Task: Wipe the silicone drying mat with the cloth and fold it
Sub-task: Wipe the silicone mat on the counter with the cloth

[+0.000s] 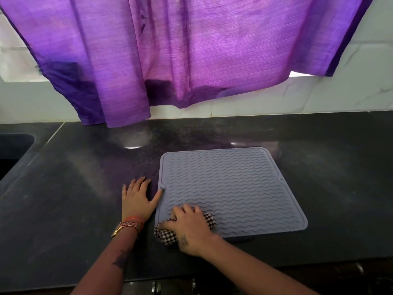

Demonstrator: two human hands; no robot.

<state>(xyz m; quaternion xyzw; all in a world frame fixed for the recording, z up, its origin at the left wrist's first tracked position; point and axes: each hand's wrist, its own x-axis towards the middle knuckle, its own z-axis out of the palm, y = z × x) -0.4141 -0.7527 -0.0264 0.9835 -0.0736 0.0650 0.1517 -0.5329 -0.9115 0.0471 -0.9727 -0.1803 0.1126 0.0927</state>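
Grey mat (231,188) flat and unfolded on the dark counter (63,199), right of centre, wavy ribs up, raised rim all round, near edge close to the counter's front edge. Checked cloth (168,235), bunched, at the mat's near left corner, partly on the mat and partly spilling over its edge onto the counter. Right hand (189,228) on top of the cloth, fingers curled over the bundle and gripping it, knuckles pointing toward the mat's middle, small tattoo visible on the back of the hand. Left hand (138,199) flat on the counter just left of the mat, fingers spread and straight, holding nothing, thumb tip touching the mat's left rim beside a small notch there. Bracelets (127,225) on the left wrist, gold and orange-red, tattoo further down the forearm. Purple curtain (180,50) hanging behind, hem reaching down to the counter's back edge at left of centre, light glowing through the fabric. White tiled wall (319,99) behind the counter. Dark sink (12,150) set into the counter at far left, only partly in view. Bright reflections on the counter between the curtain and the mat.
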